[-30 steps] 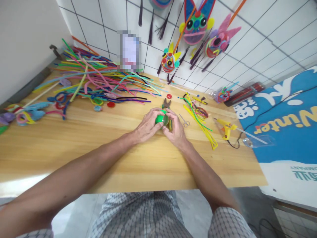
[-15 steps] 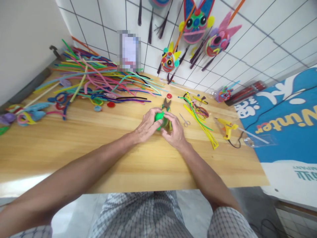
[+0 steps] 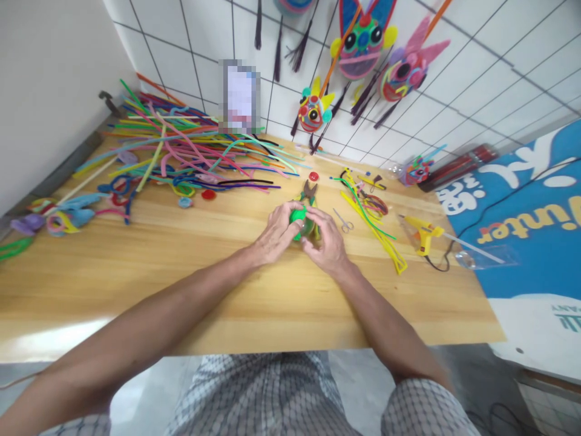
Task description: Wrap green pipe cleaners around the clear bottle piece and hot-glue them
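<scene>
My left hand and my right hand meet over the middle of the table, fingers bent around a small clear ball with a bright green fuzzy piece on it. The left thumb and fingers press the green part from the left. On the right, my other fingers curve around the ball's far side and its edge. My fingers hide much of it. Just beyond the hands lie pliers with green and yellow handles, jaws pointing away. Small scissors rest to the right of my right hand.
Many coloured pipe cleaners are heaped at the back left. Yellow and green ones lie to the right, near a yellow glue gun with a cord. Red discs are on the table. Decorated masks hang on the tiled wall.
The whole view has shifted slightly, so things appear a little further right. Both hands stay around the ball, with only small finger movement and the green part slightly turned.
</scene>
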{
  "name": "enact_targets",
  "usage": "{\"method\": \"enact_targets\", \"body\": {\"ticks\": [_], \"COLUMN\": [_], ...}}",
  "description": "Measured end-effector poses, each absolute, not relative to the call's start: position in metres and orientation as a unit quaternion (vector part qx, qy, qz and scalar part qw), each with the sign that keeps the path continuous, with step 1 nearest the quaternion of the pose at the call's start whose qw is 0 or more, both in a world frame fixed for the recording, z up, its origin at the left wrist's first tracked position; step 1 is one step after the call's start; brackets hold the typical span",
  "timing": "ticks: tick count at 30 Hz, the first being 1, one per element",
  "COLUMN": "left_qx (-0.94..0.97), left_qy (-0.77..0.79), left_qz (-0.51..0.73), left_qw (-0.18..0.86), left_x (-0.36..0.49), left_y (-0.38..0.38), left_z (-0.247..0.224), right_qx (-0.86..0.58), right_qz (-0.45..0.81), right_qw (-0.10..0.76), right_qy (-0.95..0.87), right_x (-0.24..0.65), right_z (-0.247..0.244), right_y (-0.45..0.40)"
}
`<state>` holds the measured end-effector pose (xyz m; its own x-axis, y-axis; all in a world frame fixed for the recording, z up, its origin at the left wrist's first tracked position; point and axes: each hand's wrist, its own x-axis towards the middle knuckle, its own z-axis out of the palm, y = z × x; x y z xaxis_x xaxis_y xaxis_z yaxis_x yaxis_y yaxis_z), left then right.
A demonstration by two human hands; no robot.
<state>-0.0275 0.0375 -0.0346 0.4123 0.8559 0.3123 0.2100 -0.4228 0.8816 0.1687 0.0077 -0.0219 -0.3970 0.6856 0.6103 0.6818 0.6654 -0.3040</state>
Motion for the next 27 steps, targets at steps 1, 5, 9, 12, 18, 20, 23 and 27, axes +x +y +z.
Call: {"method": "enact_targets", "body": {"ticks": [1, 5, 9, 12, 18, 20, 23, 27], "left_qx": [0.737, 0.729, 0.737, 0.744, 0.751, 0.753, 0.756, 0.757], "left_qy": [0.363, 0.376, 0.375, 0.369, 0.360, 0.355, 0.346, 0.336], "left_qz": [0.406, 0.406, 0.402, 0.400, 0.401, 0.404, 0.410, 0.418], "left_qw": [0.401, 0.404, 0.393, 0.387, 0.381, 0.379, 0.376, 0.373], "left_x": [-0.0273, -0.0265, -0.0270, -0.0281, -0.0286, -0.0282, -0.0277, -0.0275], "left_y": [0.0381, 0.0401, 0.0385, 0.0363, 0.0347, 0.0347, 0.0350, 0.0350], "left_z": [-0.0346, -0.0360, -0.0356, -0.0340, -0.0335, -0.0342, -0.0360, -0.0385], "right_qx": [-0.406, -0.395, -0.403, -0.412, -0.425, -0.428, -0.420, -0.403], "right_qz": [0.002, 0.005, 0.009, 0.016, 0.035, 0.040, 0.042, 0.034], "right_qw": [0.368, 0.386, 0.391, 0.381, 0.364, 0.359, 0.365, 0.375], "right_qy": [-0.837, -0.834, -0.827, -0.827, -0.828, -0.828, -0.830, -0.834], "right_x": [0.1685, 0.1688, 0.1709, 0.1721, 0.1734, 0.1741, 0.1743, 0.1739], "right_z": [-0.0215, -0.0209, -0.0222, -0.0230, -0.0247, -0.0255, -0.0257, -0.0248], "right_y": [0.0076, 0.0073, 0.0079, 0.0080, 0.0069, 0.0070, 0.0075, 0.0078]}}
